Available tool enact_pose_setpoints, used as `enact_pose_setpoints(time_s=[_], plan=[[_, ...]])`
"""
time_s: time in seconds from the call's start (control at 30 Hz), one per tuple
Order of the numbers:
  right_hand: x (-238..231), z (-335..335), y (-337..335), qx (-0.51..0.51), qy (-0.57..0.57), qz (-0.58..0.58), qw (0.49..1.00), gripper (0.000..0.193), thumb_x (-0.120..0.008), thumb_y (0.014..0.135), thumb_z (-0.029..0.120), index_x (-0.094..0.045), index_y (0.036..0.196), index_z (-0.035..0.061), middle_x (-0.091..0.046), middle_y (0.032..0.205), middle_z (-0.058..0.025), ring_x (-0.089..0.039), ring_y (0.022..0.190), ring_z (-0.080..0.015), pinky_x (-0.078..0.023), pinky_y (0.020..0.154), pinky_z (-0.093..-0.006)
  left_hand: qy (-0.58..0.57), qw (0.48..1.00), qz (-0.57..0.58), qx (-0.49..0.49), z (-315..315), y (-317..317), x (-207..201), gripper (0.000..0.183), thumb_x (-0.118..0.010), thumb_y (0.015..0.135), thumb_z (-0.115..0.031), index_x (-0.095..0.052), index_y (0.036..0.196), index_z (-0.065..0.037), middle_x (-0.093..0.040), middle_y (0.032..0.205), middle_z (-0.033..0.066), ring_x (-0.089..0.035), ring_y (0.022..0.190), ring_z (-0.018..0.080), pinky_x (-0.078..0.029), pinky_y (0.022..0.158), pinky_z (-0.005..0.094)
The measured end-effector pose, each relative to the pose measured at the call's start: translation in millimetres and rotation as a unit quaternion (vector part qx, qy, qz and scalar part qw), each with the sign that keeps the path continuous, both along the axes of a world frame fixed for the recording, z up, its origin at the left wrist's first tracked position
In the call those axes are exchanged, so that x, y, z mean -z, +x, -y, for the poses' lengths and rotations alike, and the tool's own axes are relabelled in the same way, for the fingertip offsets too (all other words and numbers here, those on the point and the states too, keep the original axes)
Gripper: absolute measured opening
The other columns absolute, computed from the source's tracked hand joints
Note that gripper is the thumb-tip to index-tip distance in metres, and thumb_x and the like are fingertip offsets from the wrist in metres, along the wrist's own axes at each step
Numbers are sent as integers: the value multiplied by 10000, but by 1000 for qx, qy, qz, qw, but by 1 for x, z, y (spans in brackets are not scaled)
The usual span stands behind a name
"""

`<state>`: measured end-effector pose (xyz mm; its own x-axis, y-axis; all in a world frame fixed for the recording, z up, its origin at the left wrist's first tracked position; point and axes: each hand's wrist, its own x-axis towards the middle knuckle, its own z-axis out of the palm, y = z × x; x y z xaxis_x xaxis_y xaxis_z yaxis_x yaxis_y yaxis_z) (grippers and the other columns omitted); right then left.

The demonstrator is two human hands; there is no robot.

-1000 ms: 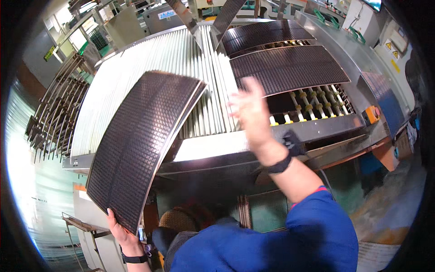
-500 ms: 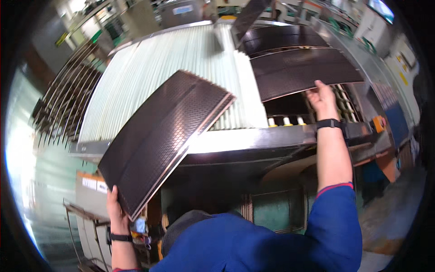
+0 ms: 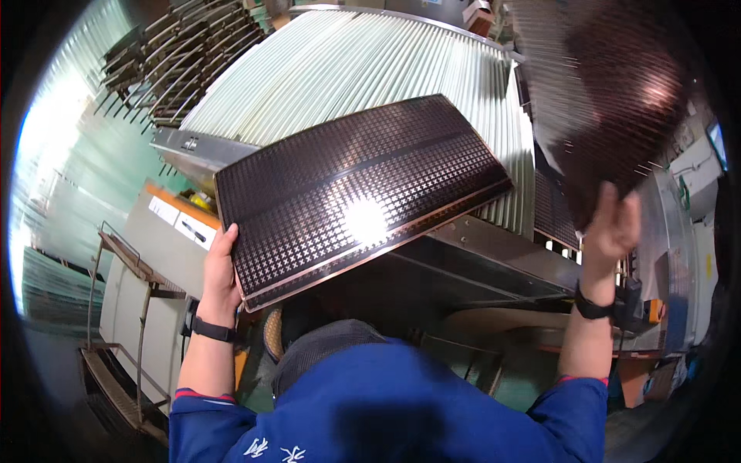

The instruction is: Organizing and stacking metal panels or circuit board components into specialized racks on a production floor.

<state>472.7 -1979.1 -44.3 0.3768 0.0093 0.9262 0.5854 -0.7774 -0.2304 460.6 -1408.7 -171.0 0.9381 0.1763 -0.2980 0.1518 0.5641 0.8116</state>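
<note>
My left hand [image 3: 221,266] is closed on the lower left corner of a dark circuit board panel [image 3: 340,177]. The panel has copper-coloured edges, rows of small cross marks and a bright glare spot. It tilts above the front of a bed of pale ribbed slats [image 3: 370,62]. At the right, my right hand [image 3: 620,224] grips the lower end of a second dark panel [image 3: 625,92], raised and smeared by motion. Part of another dark panel [image 3: 554,208] shows low on the machine, between the slats and the right hand.
A metal frame edge [image 3: 509,251] runs along the machine's front. Far left stands a rack of thin rods [image 3: 185,65]. A pale cabinet with an orange top edge [image 3: 181,216] and a metal step frame [image 3: 143,332] are at the left.
The view has swung to the right. The left panel has turned flatter, still in my left hand. My right hand has lifted a panel off the machine's right side.
</note>
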Motion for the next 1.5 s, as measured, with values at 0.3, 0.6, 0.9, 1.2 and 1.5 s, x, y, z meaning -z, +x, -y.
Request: enact_pose_setpoints(time_s=[0.3, 0.6, 0.9, 1.2, 1.5], plan=[[22, -181, 73, -134, -334, 2, 933, 320, -628, 833, 104, -721, 1135, 50, -713, 1121, -104, -682, 1057, -280, -569, 952, -399, 18, 998, 63, -6, 0, -13, -8, 567, -346, 1106, -424, -530, 1404, 21, -651, 1343, 145, -647, 1197, 271, -509, 1058, 406], [55, -191, 74, -261, -306, -200, 894, 336, -727, 850, 213, -703, 1146, 55, -691, 1192, -120, -659, 1120, -297, -541, 986, -418, -97, 992, 34, 70, -4, -12, -2, 489, -408, 1099, -322, -444, 1468, -3, -646, 1322, 164, -645, 1209, 265, -532, 1043, 418], [80, 102, 88, 204, -89, -364, 904, 352, -639, 953, 134, -656, 1276, -6, -710, 1189, -223, -674, 1165, -326, -516, 1009, -383, 24, 999, 22, 21, 19, -7, -21, 469, -539, 1036, -176, -431, 1462, -10, -628, 1320, 130, -673, 1122, 220, -585, 959, 379], [122, 159, 61, 313, -353, -653, 592, 1259, -923, 498, 159, -297, 1590, 148, -488, 1485, -202, -548, 1318, -386, -499, 1082, -447, 89, 995, -1, 36, 9, -16, -23, 457, -577, 1032, -212, -474, 1430, -13, -647, 1294, 127, -689, 1089, 224, -582, 952, 382], [118, 158, 43, 298, -393, -611, 620, 1017, -875, 669, 169, -368, 1550, 128, -563, 1348, -218, -640, 1179, -398, -552, 963, -488, 95, 994, 1, 50, 12, -10, -21, 471, -549, 1014, -159, -461, 1456, -21, -613, 1356, 146, -669, 1135, 270, -569, 968, 397]])
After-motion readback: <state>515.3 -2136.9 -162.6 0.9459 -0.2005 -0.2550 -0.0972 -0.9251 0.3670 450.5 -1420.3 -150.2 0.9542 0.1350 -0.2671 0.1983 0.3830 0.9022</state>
